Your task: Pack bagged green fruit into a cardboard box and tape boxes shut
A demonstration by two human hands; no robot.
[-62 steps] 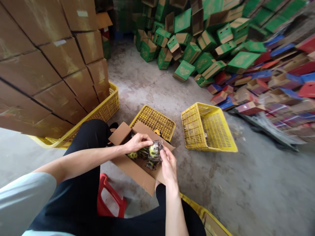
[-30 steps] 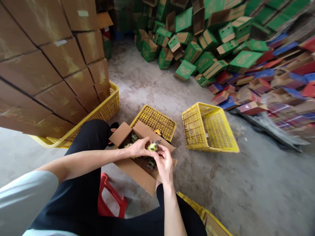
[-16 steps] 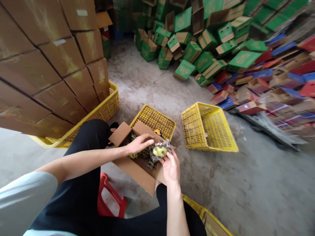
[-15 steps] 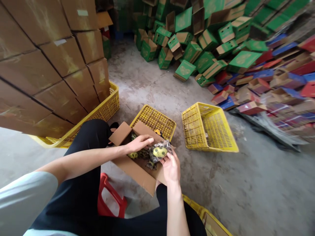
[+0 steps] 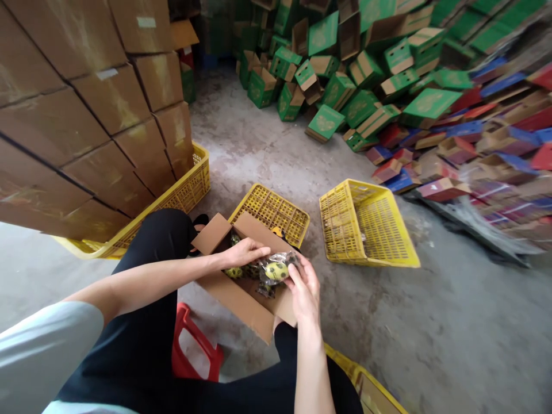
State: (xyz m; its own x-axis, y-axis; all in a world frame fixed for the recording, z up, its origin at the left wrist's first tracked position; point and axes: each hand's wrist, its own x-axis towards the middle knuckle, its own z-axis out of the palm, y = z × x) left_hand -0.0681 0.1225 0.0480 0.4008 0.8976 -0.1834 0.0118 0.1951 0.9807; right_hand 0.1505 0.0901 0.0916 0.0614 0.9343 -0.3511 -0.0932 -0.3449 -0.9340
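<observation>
Head view: hands (image 5: 307,290) partly hide the wrapped yellow item (image 5: 276,271) and carton (image 5: 241,305)

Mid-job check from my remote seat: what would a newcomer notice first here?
A tumbled heap of green boxes, top centre to right, would likely strike first. Stacked brown cartons fill the upper left. Near centre, the right hand holds a clear-wrapped yellow item over an open carton.

The open box (image 5: 245,299) is viewed from head height, close above the lap, with the lens tilted forward and down. Only one view is given, so none is shared
</observation>
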